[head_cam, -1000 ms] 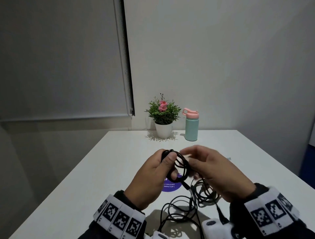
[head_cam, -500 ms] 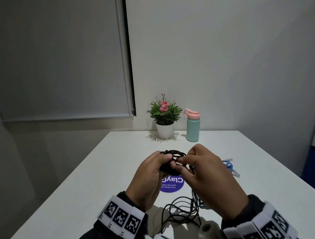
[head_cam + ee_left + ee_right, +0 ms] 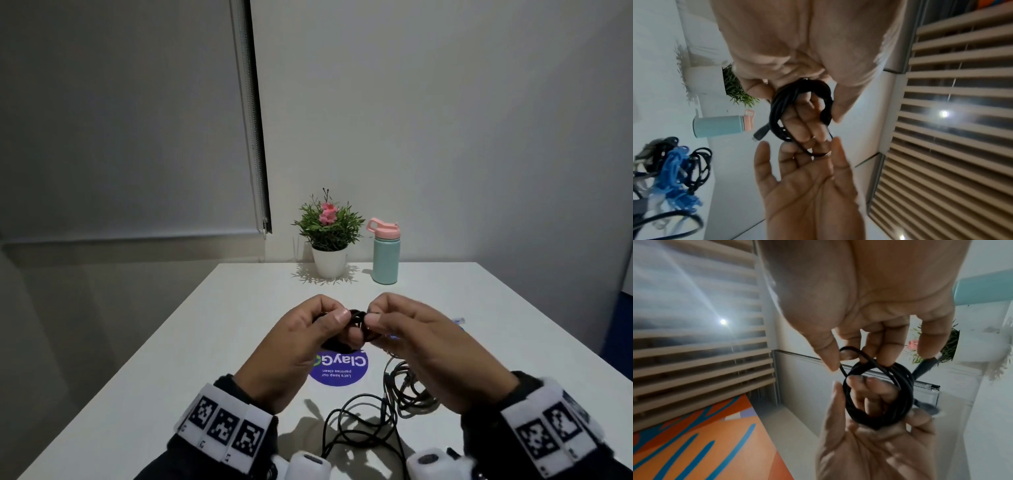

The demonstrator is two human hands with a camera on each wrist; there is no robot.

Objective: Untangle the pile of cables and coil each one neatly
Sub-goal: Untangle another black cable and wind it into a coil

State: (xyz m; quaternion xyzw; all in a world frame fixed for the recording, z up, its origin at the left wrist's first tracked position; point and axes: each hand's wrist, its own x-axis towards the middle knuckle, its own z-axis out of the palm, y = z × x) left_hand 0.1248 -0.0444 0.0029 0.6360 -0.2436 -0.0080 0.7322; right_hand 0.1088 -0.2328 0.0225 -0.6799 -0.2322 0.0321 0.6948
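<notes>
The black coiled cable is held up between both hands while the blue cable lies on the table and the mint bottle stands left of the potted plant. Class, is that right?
Not quite: the head view shows the mint bottle standing right of the potted plant. Otherwise correct: both the left hand and right hand hold the black coiled cable, and the blue cable lies on the table.

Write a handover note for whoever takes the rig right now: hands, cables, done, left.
Left hand: holds the black cable coil, loops around its fingers.
Right hand: pinches the coil's loose strand, apparently wrapping it round the loops.
Both hands are raised above the table.
Remaining cables: black ones tangled on the table near the person; a blue cable lies in the pile too.
Done: one black cable nearly coiled.
Left: secure its end, set it down, then untangle and coil the rest.
</notes>
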